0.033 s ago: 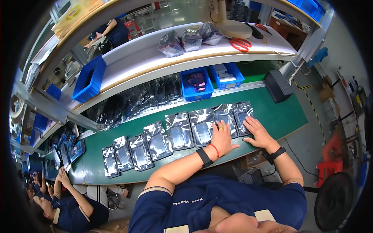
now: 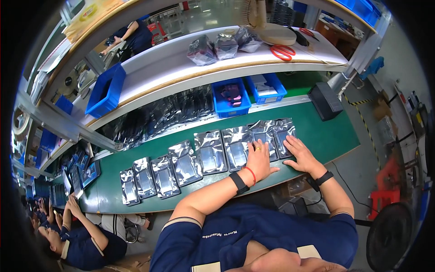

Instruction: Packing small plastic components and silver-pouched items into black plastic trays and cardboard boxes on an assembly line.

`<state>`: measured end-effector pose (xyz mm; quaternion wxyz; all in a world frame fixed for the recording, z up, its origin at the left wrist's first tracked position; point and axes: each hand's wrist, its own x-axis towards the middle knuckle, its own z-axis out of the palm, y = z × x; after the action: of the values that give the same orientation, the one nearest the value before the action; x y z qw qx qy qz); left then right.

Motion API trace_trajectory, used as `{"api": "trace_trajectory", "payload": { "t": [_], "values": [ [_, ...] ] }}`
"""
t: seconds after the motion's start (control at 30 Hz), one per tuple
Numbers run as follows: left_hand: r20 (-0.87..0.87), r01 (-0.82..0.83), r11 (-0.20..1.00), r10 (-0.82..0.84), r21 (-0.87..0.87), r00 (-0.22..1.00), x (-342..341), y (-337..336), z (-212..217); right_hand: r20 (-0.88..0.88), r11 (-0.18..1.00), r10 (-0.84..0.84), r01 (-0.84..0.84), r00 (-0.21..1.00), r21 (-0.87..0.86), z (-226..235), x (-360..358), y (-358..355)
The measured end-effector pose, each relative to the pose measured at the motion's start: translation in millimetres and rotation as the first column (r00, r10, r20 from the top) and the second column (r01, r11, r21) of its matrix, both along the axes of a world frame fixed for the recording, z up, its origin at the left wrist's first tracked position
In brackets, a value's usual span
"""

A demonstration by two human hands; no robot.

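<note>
We had eight flat silvery packages [image 2: 210,154] in a row across the green table [image 2: 319,136], left to right. Our left hand [image 2: 258,158] lay over the seventh package from the left, fingers nearly together, thumb out to the right. Our right hand [image 2: 300,156] reached the right edge of the eighth, fingers slightly spread, thumb pointing left. Beyond, at the far side, we had two blue bins [image 2: 231,110] and, farther right, a dark grey box [image 2: 326,100].

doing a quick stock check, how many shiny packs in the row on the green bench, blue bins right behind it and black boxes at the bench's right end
Shiny packs: 8
Blue bins: 2
Black box: 1
Total: 11
</note>
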<state>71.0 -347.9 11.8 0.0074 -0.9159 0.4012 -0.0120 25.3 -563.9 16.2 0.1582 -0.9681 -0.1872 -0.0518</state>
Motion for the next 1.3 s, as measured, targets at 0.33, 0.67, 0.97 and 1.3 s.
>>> {"api": "trace_trajectory", "payload": {
  "t": [0.33,0.67,0.97,1.3],
  "values": [
    [-0.060,-0.690,0.603,0.735,-0.400,0.676,-5.3,226.7,25.6,0.014,0.995,0.095,-0.095,0.995,0.006,-1.7,25.0,91.0],
    [-0.272,-0.986,-0.126,0.958,-0.110,-0.092,-50.3,454.0,12.5,0.015,0.970,0.241,-0.241,0.970,-0.028,29.3,29.4,191.4],
    [-0.125,-0.983,-0.041,0.992,-0.181,-0.018,-47.4,509.3,-27.6,0.020,0.973,0.232,-0.232,0.972,-0.004,-6.9,51.0,216.7],
    [0.104,-0.825,0.148,0.989,-0.546,0.109,-47.1,520.9,-42.2,0.182,0.979,-0.116,0.082,0.976,0.184,11.5,33.3,118.5]
  ]
}}
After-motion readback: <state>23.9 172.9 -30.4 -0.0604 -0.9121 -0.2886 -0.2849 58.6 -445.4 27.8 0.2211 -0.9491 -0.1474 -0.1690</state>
